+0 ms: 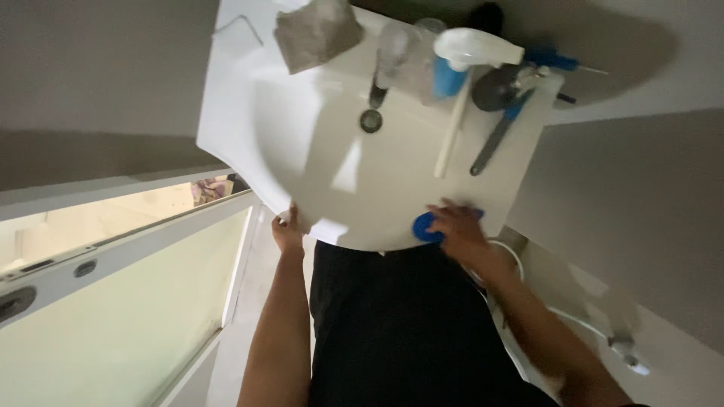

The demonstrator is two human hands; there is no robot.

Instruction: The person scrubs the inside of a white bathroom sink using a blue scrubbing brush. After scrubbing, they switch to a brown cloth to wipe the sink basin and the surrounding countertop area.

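A white washbasin (249, 113) fills the upper middle of the head view, with its drain (370, 120) and tap (386, 60) at the far side. My right hand (458, 230) presses a blue sponge (424, 226) against the basin's near rim. My left hand (287, 234) grips the front left edge of the basin, fingers curled under it.
A white and blue spray bottle (467, 53), a grey cloth (317, 32), a long white stick (452, 136), a dark round object (498, 89) and a blue-handled tool (498, 136) lie on the basin's back and right ledge. A glass door (128, 301) stands at the left.
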